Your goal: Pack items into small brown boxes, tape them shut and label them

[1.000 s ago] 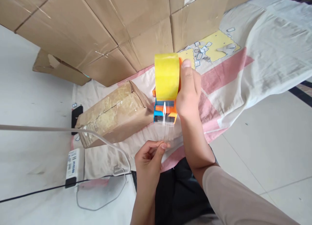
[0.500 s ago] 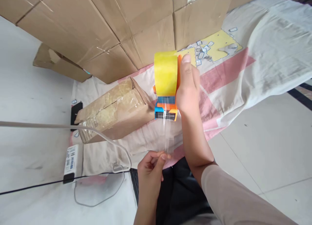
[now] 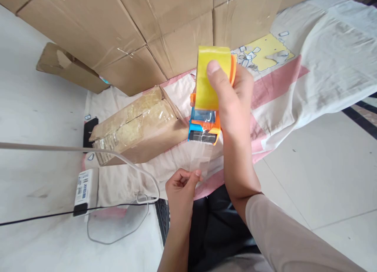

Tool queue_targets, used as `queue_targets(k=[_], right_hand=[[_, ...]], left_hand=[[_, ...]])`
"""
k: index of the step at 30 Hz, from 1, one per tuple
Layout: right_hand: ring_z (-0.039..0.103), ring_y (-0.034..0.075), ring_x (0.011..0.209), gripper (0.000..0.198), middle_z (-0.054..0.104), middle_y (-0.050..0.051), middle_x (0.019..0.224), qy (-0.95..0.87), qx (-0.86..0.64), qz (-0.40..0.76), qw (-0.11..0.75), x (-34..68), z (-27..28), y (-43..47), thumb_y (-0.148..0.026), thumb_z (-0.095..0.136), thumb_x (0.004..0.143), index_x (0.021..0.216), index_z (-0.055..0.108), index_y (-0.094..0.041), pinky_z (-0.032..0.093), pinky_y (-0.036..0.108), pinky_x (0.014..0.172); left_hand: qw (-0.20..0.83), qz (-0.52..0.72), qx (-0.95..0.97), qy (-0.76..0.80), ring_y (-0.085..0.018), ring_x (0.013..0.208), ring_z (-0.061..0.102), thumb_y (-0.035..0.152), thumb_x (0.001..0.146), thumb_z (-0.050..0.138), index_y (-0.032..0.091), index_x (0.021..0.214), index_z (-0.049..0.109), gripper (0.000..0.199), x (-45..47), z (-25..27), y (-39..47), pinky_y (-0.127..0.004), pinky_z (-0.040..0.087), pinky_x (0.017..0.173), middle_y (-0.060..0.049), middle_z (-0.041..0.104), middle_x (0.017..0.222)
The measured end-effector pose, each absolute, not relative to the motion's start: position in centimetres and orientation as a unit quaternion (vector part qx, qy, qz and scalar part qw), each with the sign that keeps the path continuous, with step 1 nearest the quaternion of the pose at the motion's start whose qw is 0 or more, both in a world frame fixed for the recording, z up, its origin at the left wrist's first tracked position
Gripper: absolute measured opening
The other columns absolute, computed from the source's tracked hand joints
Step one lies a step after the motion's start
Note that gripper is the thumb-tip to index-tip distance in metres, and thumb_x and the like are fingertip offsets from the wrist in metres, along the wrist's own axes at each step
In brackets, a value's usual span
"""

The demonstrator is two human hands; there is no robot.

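Note:
My right hand (image 3: pixel 232 91) is closed around a tape dispenser (image 3: pixel 204 126) with blue and orange parts, its thumb pressing on the yellow tape roll (image 3: pixel 210 95). From the dispenser's toothed edge a strip of clear tape (image 3: pixel 202 156) runs down to my left hand (image 3: pixel 182 187). That hand pinches the strip's free end between thumb and fingertips. Just left of the dispenser lies a long cardboard box (image 3: pixel 147 122), its top covered with shiny clear tape.
Large taped cardboard boxes (image 3: pixel 182 48) line the back. A white and pink cloth (image 3: pixel 277 87) lies beneath everything. To the left are a pale cable (image 3: pixel 126 162), a white power strip (image 3: pixel 86 187) and an open carton (image 3: pixel 67 67). Tiled floor (image 3: pixel 321 166) shows at right.
My right hand has moved the dispenser slightly up and right and tilted it, its thumb now across the roll's face. My left hand has risen a little, still pinching the tape.

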State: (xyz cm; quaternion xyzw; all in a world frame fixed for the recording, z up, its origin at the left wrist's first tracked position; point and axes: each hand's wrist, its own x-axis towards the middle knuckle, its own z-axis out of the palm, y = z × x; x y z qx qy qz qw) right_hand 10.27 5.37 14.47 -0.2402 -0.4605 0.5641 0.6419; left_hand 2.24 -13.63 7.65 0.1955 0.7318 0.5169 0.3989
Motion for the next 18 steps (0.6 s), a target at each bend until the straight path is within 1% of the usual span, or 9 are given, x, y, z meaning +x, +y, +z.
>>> queue_targets(k=[3, 5, 7, 9, 10, 12, 13, 16, 18], right_hand=[[0.065, 0.017, 0.064, 0.031, 0.054, -0.002, 0.068, -0.424, -0.268, 0.582, 0.64, 10.5, 15.0, 4.9, -0.041, 0.057, 0.103, 0.075, 0.053, -0.027, 0.055, 0.029, 0.061], [0.069, 0.02, 0.07, 0.038, 0.054, -0.001, 0.063, -0.407, -0.29, 0.595, 0.629, 10.8, 15.0, 4.9, -0.053, 0.052, 0.103, 0.075, 0.054, -0.027, 0.059, 0.032, 0.067], [0.071, 0.022, 0.075, 0.051, 0.055, 0.0, 0.06, -0.397, -0.303, 0.603, 0.622, 11.0, 14.6, 5.1, -0.068, 0.041, 0.102, 0.075, 0.056, -0.028, 0.062, 0.034, 0.072], [0.072, 0.024, 0.075, 0.065, 0.056, 0.002, 0.059, -0.394, -0.294, 0.617, 0.615, 11.2, 14.2, 5.1, -0.08, 0.031, 0.097, 0.071, 0.057, -0.027, 0.062, 0.037, 0.071], [0.071, 0.024, 0.073, 0.069, 0.056, 0.003, 0.057, -0.393, -0.282, 0.631, 0.607, 11.3, 14.1, 5.0, -0.084, 0.029, 0.094, 0.067, 0.057, -0.027, 0.062, 0.037, 0.07], [0.066, 0.024, 0.062, 0.073, 0.054, 0.004, 0.05, -0.397, -0.248, 0.671, 0.575, 12.0, 13.7, 4.0, -0.088, 0.029, 0.089, 0.057, 0.054, -0.028, 0.06, 0.037, 0.063], [0.061, 0.022, 0.053, 0.074, 0.051, 0.004, 0.045, -0.401, -0.233, 0.695, 0.55, 12.6, 13.4, 3.2, -0.088, 0.03, 0.087, 0.051, 0.052, -0.028, 0.058, 0.037, 0.059], [0.042, 0.018, 0.034, 0.077, 0.043, 0.003, 0.033, -0.407, -0.23, 0.753, 0.463, 15.5, 12.0, -0.3, -0.087, 0.03, 0.086, 0.039, 0.048, -0.028, 0.048, 0.035, 0.046], [0.04, 0.017, 0.032, 0.087, 0.041, 0.005, 0.031, -0.426, -0.248, 0.765, 0.415, 18.1, 10.3, -3.3, -0.094, 0.023, 0.083, 0.033, 0.05, -0.028, 0.044, 0.034, 0.044]], left_hand=[[0.368, 0.522, 0.227, 0.735, -0.005, 0.043, 0.034, 0.043, 0.075, 0.084, 0.017, 0.059, 0.062, 0.038, 1.2, 8.0, -12.6, -0.02, 0.026, 0.044, -0.002, 0.072, 0.063], [0.337, 0.519, 0.259, 0.742, -0.006, 0.044, 0.038, 0.044, 0.073, 0.086, 0.018, 0.06, 0.063, 0.036, 0.5, 8.3, -12.0, -0.021, 0.029, 0.044, -0.002, 0.072, 0.064], [0.276, 0.513, 0.302, 0.755, -0.009, 0.05, 0.046, 0.042, 0.072, 0.087, 0.019, 0.063, 0.068, 0.031, 0.0, 8.6, -11.6, -0.022, 0.035, 0.049, -0.001, 0.072, 0.064], [0.223, 0.505, 0.341, 0.761, -0.011, 0.055, 0.05, 0.041, 0.073, 0.086, 0.02, 0.065, 0.073, 0.026, -0.1, 8.7, -11.6, -0.023, 0.039, 0.055, 0.0, 0.07, 0.061], [0.21, 0.5, 0.357, 0.761, -0.011, 0.055, 0.05, 0.041, 0.074, 0.085, 0.021, 0.065, 0.073, 0.025, 0.0, 8.8, -11.6, -0.023, 0.039, 0.056, 0.001, 0.069, 0.06], [0.205, 0.488, 0.386, 0.755, -0.011, 0.053, 0.048, 0.042, 0.076, 0.083, 0.022, 0.063, 0.073, 0.026, 0.4, 8.8, -12.0, -0.024, 0.039, 0.055, 0.001, 0.068, 0.06], [0.203, 0.482, 0.403, 0.751, -0.011, 0.052, 0.048, 0.043, 0.077, 0.082, 0.022, 0.063, 0.073, 0.027, 0.7, 8.7, -12.3, -0.025, 0.039, 0.055, 0.001, 0.069, 0.061], [0.195, 0.455, 0.48, 0.724, -0.014, 0.053, 0.051, 0.047, 0.083, 0.079, 0.024, 0.063, 0.073, 0.031, 1.6, 7.7, -14.0, -0.027, 0.041, 0.058, 0.001, 0.065, 0.057], [0.177, 0.432, 0.558, 0.686, -0.015, 0.052, 0.053, 0.05, 0.087, 0.076, 0.025, 0.06, 0.07, 0.038, 2.2, 5.9, -15.7, -0.028, 0.043, 0.059, 0.0, 0.062, 0.054]])
